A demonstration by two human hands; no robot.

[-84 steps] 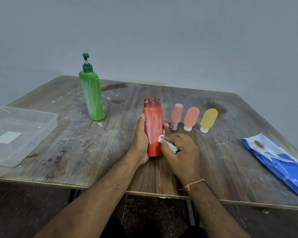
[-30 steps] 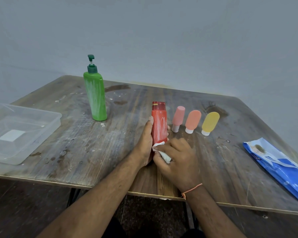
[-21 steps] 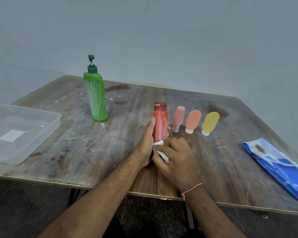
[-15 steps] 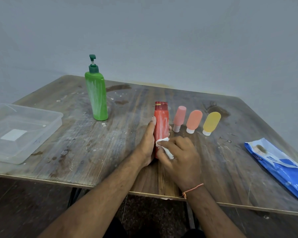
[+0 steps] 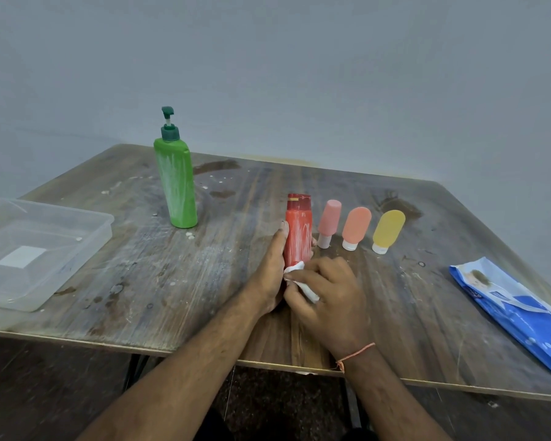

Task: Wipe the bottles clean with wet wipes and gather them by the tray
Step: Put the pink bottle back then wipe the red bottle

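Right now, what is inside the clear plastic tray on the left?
The clear plastic tray holds no bottles; a white rectangular label shows through its base, plus small white specks. Nothing covers its inside.

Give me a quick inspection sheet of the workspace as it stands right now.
Surface: wooden table, worn, stained, white specks.
Job's things: red bottle upright, white streaks; green pump bottle upright, streaked; pink tube, orange tube and yellow tube stand cap-down in a row; clear tray at the left edge; wet wipe.
Clutter: blue wipes pack lies at the right.
Grippers: left hand grips the red bottle; right hand holds the wipe against it.
Cables: nothing seen.
Surroundings: plain wall, dark floor.
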